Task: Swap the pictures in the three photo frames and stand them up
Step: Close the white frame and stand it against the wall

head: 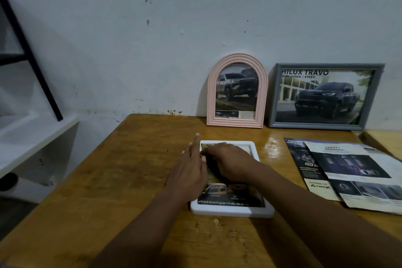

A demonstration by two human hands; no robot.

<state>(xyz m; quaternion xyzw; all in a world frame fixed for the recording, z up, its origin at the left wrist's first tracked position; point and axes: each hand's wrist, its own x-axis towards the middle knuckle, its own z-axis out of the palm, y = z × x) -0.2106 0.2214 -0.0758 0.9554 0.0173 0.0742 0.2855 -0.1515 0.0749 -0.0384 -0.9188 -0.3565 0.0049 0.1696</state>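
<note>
Resting our left hand (191, 169), fingers straight, against the left edge of the white frame (230, 211), we lay our right hand (228, 163) on its picture, fingers bent; whether they pinch, we cannot tell. That frame lies flat on the table (108, 180)

Left grip (191, 172) flat; right grip (228, 164) beside, fingers bent

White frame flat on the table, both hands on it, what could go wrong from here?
The picture could crease under the right hand, whose bent fingers sit near the top left corner of the white frame. The left hand lies flat along its left edge, so it might slide on the table. Lifting it could knock the pink frame or grey frame standing by the wall behind.
</note>
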